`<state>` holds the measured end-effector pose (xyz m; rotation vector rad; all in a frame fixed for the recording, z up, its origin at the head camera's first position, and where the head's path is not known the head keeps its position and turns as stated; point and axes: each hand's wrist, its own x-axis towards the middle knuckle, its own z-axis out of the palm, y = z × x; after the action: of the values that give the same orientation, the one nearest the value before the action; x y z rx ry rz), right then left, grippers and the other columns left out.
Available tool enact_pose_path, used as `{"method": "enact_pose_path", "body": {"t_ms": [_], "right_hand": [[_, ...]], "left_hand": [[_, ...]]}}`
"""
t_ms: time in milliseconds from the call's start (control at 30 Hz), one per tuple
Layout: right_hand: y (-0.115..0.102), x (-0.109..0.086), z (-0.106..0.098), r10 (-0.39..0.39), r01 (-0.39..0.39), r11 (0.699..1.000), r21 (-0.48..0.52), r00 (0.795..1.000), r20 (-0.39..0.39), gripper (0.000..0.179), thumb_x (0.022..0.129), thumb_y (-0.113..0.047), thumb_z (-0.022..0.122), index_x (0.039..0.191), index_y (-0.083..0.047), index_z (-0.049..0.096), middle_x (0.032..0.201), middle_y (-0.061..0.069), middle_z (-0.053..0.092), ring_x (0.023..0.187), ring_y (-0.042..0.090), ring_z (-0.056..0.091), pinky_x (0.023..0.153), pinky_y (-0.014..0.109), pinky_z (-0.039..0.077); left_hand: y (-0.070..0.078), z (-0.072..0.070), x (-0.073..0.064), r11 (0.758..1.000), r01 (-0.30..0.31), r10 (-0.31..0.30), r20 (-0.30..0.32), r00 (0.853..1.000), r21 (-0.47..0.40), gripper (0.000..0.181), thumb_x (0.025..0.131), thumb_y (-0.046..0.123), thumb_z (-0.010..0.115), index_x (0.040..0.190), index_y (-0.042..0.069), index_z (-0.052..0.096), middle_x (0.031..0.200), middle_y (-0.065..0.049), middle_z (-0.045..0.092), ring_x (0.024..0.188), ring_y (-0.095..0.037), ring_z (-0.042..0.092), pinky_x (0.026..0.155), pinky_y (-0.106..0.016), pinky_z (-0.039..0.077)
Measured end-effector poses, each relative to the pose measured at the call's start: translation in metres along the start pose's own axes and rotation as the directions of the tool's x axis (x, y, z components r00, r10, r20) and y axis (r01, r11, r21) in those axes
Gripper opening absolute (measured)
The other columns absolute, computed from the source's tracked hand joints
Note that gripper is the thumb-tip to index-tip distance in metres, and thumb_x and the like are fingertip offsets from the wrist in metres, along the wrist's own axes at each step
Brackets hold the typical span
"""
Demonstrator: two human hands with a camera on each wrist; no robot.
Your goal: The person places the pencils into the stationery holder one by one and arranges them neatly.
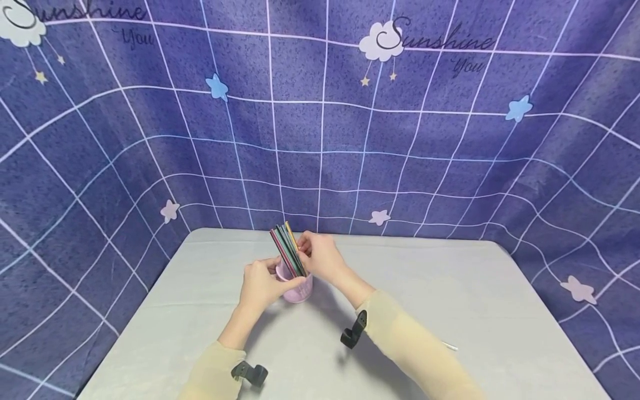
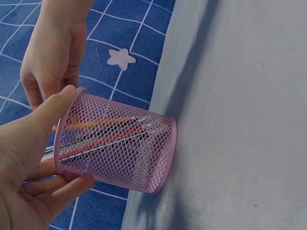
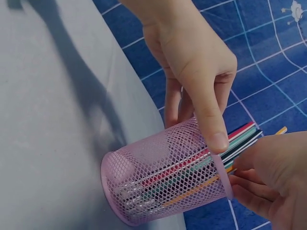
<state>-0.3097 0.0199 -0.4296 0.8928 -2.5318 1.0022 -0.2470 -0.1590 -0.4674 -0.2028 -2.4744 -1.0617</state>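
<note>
A pink mesh pen cup stands on the table with several thin pencil-like sticks in it, red, green, black and yellow, leaning to the left. My left hand grips the cup near its rim, thumb on the near side and fingers round the other side. In the right wrist view the left thumb lies on the rim. My right hand is at the cup's mouth and pinches the yellow stick, which passes behind its fingers. The lower ends of the sticks show through the mesh.
A grey-white cloth covers the table. A small whitish rod lies partly hidden by the right sleeve. Blue grid-patterned curtain hangs at the back and both sides. Dark straps are on both wrists.
</note>
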Motion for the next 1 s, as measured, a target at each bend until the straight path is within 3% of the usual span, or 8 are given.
{"method": "enact_pose_path", "body": {"t_ms": [167, 533, 767, 1000], "right_hand": [[-0.003, 0.002, 0.002, -0.002, 0.003, 0.999, -0.049, 1.000, 0.017, 0.010, 0.091, 0.000, 0.077, 0.097, -0.003, 0.070, 0.089, 0.009, 0.080, 0.078, 0.017, 0.077, 0.069, 0.019, 0.062], [-0.007, 0.004, 0.006, -0.023, 0.024, 0.991, -0.132, 1.000, 0.011, 0.010, 0.090, -0.002, 0.078, 0.097, -0.002, 0.071, 0.085, 0.007, 0.079, 0.074, 0.017, 0.074, 0.066, 0.023, 0.062], [-0.007, 0.001, -0.015, -0.028, 0.027, 0.998, -0.063, 1.000, -0.014, 0.009, 0.088, 0.003, 0.071, 0.096, -0.001, 0.071, 0.083, 0.008, 0.079, 0.074, 0.016, 0.075, 0.068, 0.021, 0.062], [0.004, -0.009, -0.049, -0.038, 0.036, 0.997, -0.070, 0.999, -0.030, 0.008, 0.089, 0.001, 0.070, 0.096, -0.003, 0.072, 0.083, 0.006, 0.080, 0.073, 0.018, 0.075, 0.069, 0.026, 0.063]], "left_hand": [[0.000, 0.000, 0.000, 1.000, -0.007, 0.007, 0.004, 1.000, 0.002, 0.063, 0.067, 0.047, 0.100, 0.115, 0.010, 0.083, 0.087, -0.009, 0.083, 0.073, -0.021, 0.081, 0.066, -0.037, 0.067], [-0.001, 0.000, 0.000, 1.000, 0.018, -0.018, 0.016, 1.000, 0.004, 0.057, 0.067, 0.047, 0.100, 0.109, 0.012, 0.084, 0.086, -0.007, 0.083, 0.075, -0.020, 0.081, 0.066, -0.034, 0.065], [-0.001, 0.000, 0.000, 0.999, 0.035, -0.035, 0.010, 0.999, -0.015, 0.062, 0.067, 0.047, 0.101, 0.113, 0.009, 0.083, 0.088, -0.008, 0.084, 0.075, -0.021, 0.081, 0.067, -0.036, 0.067], [0.000, 0.002, -0.001, 0.999, 0.052, -0.052, 0.014, 0.999, -0.003, 0.055, 0.066, 0.049, 0.101, 0.103, 0.012, 0.084, 0.087, -0.004, 0.084, 0.078, -0.020, 0.081, 0.069, -0.033, 0.064]]}}
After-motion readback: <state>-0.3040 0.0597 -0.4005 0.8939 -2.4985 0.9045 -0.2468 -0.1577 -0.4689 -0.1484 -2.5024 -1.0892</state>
